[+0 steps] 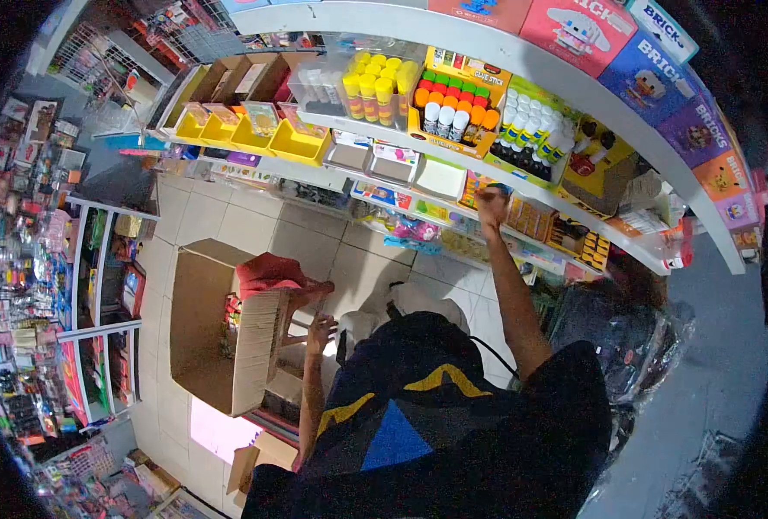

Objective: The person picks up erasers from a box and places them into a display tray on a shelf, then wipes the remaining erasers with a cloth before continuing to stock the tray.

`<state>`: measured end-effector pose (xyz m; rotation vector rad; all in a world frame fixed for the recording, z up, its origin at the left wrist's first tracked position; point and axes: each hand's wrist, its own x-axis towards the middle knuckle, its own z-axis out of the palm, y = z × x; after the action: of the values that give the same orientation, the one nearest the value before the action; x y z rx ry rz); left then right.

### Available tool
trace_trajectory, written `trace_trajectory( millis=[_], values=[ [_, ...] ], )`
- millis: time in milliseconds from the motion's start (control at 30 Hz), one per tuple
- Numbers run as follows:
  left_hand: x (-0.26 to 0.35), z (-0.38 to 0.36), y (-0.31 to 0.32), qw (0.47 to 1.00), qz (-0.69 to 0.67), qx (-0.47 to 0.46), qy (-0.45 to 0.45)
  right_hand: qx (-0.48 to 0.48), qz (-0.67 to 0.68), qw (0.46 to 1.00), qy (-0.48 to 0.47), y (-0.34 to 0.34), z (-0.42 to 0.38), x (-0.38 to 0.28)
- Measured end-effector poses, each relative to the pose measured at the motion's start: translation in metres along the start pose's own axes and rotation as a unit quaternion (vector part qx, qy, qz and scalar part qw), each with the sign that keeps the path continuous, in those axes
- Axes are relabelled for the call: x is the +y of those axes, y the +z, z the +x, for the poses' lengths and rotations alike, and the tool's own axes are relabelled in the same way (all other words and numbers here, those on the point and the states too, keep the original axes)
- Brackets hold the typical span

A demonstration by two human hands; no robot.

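Observation:
My right hand reaches to the shelf unit, at the edge below the glue stick box. Its fingers look bent around or against a small dark item, too small to make out. Beside it stand an empty-looking white tray and orange packs on the lower shelf. My left hand is low on the left, near a red cloth and a stool with thin legs. Its fingers are partly bent, and nothing clear shows in them. The open cardboard box stands just left of that hand, with small colourful packs inside.
Yellow bins and a clear tub of yellow-capped bottles line the shelf. Brick boxes stand on the top shelf. Plastic-wrapped goods lie at the right. Another rack stands at the left.

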<state>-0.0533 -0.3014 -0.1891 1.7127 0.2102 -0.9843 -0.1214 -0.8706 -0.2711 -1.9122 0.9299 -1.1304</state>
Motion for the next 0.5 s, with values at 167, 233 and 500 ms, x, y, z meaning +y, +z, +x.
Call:
trace_trajectory(
  millis=[167,233,500],
  values=[
    [0.007,-0.009,0.009,0.999,0.032,0.008,0.02,-0.073,0.022,0.995,-0.06,-0.009,0.006,-0.04],
    [0.005,-0.006,0.007,0.999,0.036,-0.009,0.032,-0.098,-0.008,0.995,-0.018,-0.014,0.007,-0.062],
    [-0.054,0.029,-0.028,0.997,-0.023,-0.064,-0.029,-0.108,0.034,0.991,0.077,-0.001,0.006,-0.043]
  ],
)
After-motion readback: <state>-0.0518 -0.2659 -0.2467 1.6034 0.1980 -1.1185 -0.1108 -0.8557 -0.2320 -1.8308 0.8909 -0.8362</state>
